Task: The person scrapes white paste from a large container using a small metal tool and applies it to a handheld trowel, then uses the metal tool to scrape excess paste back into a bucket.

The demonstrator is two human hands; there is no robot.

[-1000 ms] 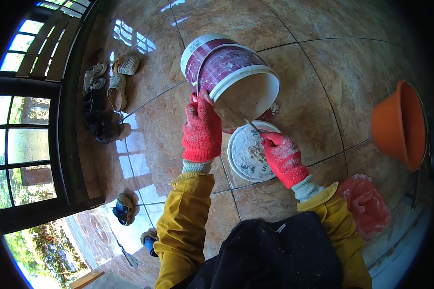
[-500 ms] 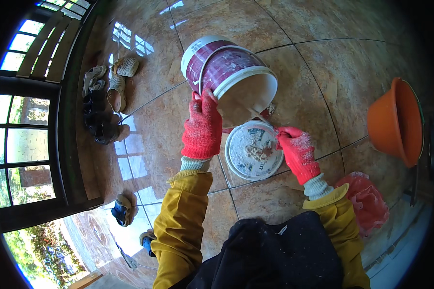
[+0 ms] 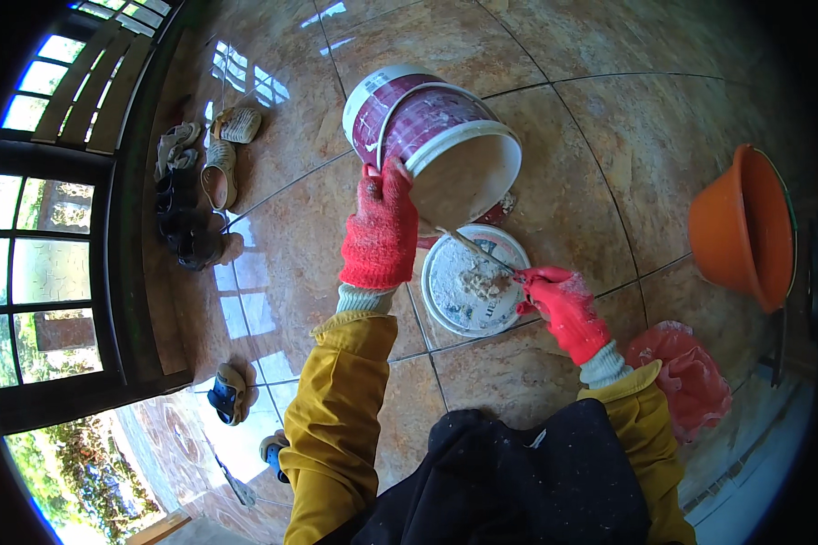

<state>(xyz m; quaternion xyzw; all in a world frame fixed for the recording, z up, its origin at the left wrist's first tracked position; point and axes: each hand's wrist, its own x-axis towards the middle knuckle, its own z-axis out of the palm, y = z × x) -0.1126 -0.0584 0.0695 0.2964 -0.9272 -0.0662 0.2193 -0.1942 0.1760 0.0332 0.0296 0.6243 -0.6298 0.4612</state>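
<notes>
My left hand [image 3: 379,232], in a red knitted glove, grips the lower rim of a tipped white and purple bucket [image 3: 427,123]. The bucket's mouth faces me and to the right, with pale residue inside. In my right hand [image 3: 562,304], also red-gloved and dusted with powder, is a narrow scraper [image 3: 475,247]; its pale, coated blade points up and left. Beneath the blade, a round white lid [image 3: 445,313] carries pale powder and a small lumpy heap of mix [image 3: 484,283]. Something red on the floor is mostly hidden between bucket and lid.
An orange basin [image 3: 732,227] is on its side at the right. A crumpled pink plastic bag [image 3: 682,386] lies near my right forearm. Several shoes [image 3: 218,173] stand along the left by a dark-framed glass door [image 3: 114,272]. Brown tiles [image 3: 591,182] cover the floor.
The scraper has come out of the bucket's mouth and now crosses above the lid. My right hand has turned and lowered slightly. The bucket has barely moved in my left hand.
</notes>
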